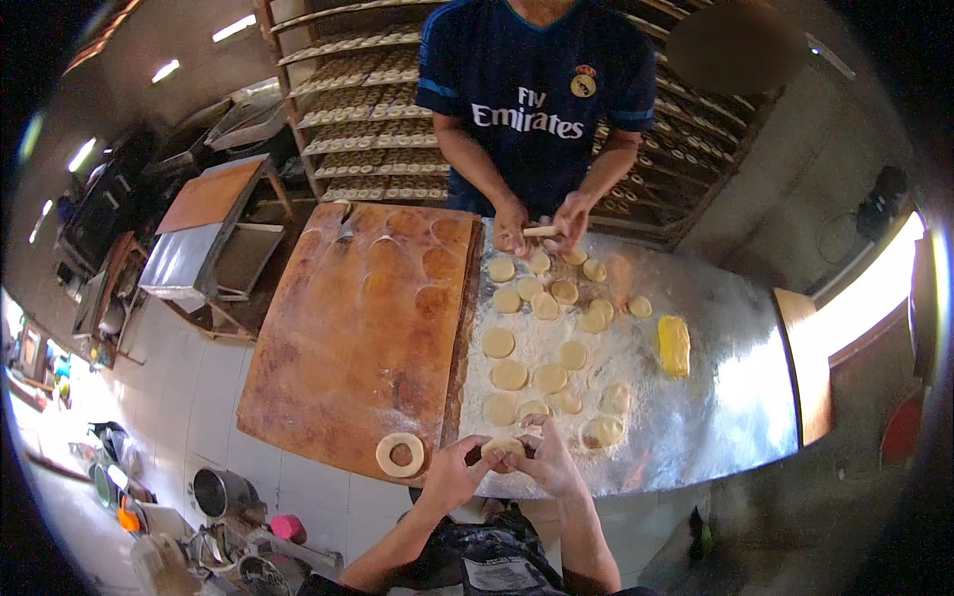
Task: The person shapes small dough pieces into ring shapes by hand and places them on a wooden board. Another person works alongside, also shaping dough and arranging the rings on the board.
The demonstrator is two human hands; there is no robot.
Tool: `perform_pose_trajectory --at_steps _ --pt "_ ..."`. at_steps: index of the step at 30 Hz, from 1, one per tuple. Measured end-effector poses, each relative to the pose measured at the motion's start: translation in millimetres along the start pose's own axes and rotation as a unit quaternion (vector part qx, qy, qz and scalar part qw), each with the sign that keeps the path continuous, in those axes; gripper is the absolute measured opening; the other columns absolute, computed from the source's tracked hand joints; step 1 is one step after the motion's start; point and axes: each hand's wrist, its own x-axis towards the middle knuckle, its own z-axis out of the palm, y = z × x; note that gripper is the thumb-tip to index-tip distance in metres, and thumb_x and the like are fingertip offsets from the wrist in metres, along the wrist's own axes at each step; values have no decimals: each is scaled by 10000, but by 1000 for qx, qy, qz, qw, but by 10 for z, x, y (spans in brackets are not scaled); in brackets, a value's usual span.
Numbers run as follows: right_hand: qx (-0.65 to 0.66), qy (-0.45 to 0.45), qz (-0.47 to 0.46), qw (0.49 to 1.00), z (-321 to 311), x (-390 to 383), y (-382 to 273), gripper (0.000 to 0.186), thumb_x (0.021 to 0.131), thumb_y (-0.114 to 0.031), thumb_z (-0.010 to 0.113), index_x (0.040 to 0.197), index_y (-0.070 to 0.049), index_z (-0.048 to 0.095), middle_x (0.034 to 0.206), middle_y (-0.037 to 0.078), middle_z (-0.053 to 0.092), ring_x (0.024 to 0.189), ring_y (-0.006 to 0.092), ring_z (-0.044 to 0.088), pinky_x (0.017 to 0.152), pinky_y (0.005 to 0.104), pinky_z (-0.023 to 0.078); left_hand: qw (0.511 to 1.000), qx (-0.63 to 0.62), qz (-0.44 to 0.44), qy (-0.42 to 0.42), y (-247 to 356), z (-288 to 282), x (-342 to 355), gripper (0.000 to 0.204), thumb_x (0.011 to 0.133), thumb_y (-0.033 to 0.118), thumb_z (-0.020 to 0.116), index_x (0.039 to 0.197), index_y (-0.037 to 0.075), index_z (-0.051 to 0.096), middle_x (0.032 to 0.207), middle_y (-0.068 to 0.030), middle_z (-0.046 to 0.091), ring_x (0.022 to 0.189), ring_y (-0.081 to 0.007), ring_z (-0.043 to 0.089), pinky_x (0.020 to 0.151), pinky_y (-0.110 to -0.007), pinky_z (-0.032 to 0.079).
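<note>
A small round piece of pale dough [503, 446] is held between my two hands at the near edge of the table. My left hand [457, 477] grips it from the left, fingers and thumb closed on its rim. From the right my right hand [550, 462] pinches it too, with the index finger raised. Several flat dough discs [510, 374] lie just beyond on the floured metal tabletop [720, 407]. To the left of my hands, a dough ring [385, 458] rests at the near corner of a brown wooden board [348, 348].
Across the table a person in a dark blue shirt [537, 70] holds a dough piece [541, 231] in both hands. A yellow block [674, 348] sits right of the discs. Behind stands a rack [373, 144] of trays with dough rings. Pots [221, 494] stand on the floor at lower left.
</note>
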Motion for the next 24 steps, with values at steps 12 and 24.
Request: perform_pose_trajectory --at_steps 12,24 --pt "-85 -2 -83 993 -189 174 348 715 760 -57 742 1392 -40 407 1157 186 611 1162 317 594 965 423 482 953 188 126 203 211 583 -62 466 820 27 674 1265 34 536 970 -171 669 885 -390 661 811 -447 527" --pt "-52 -217 -113 968 -289 241 97 541 979 -411 543 1372 -58 431 1001 137 684 813 186 633 743 306 501 962 -143 115 203 -5 767 -74 410 1003 337 531 1292 54 463 809 -137 682 724 -282 688 657 -369 537"
